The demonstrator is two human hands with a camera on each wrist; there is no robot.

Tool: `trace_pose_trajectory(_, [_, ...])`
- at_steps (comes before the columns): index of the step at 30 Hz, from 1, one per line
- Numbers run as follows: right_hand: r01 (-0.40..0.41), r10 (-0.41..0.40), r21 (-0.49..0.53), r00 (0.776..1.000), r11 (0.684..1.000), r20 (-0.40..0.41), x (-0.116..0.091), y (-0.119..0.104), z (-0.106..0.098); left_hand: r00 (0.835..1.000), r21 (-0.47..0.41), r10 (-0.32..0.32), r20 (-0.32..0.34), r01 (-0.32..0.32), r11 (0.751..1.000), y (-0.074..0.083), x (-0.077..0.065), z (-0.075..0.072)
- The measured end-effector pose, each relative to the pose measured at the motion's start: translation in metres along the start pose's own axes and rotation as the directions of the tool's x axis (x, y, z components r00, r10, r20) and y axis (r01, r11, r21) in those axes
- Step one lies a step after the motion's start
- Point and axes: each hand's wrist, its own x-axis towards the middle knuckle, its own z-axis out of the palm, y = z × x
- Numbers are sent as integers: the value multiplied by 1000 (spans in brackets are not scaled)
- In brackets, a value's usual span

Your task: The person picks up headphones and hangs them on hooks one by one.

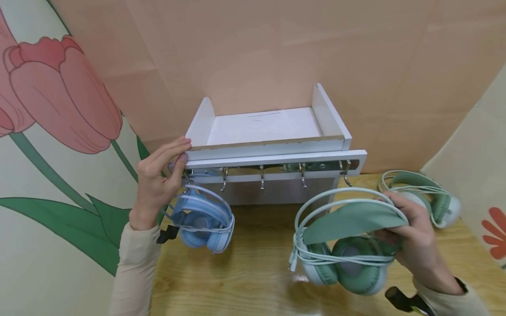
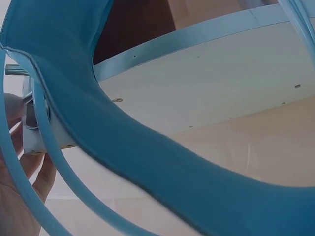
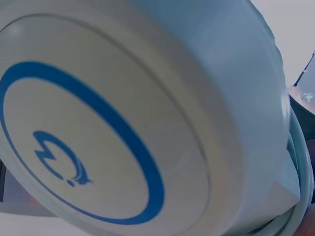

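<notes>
My right hand grips a pair of green headphones by the right side of the headband, with the cable wound around the ear cups. These headphones are in front of the right end of a white shelf with hooks, below the rightmost hook. My left hand holds the shelf's left front corner, thumb on the front and fingers over the top. Just beneath it, blue headphones hang at the leftmost hook. Their headband crosses the left wrist view; an ear cup fills the right wrist view.
A second pair of green headphones lies on the wooden surface at the right, beside the wall. Several metal hooks line the rail, including a middle hook. A tulip-painted wall stands close on the left.
</notes>
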Motion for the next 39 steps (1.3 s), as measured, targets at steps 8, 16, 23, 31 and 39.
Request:
trace_pose_trajectory(8, [6,-6,0,1000,1000,28,2,8,8,1000,10,-3,3,3,1000,0,0,0])
trace_pose_trajectory(16, [10,-10,-16,1000,1000,21,5,16,17,1000,14,-6,-3,6,1000,0,0,1])
trace_pose_trajectory(23, [5,-5,-27,1000,1000,9,6,23,23,1000,17,-14,6,14,1000,0,-1,0])
trace_pose_trajectory(31, [-11,10,-69,1000,998,-15,10,26,29,1000,14,-11,9,10,1000,1,0,0])
trace_pose_trajectory(39, [-19,19,-45,1000,999,-4,12,32,33,1000,8,-5,0,5,1000,1,0,1])
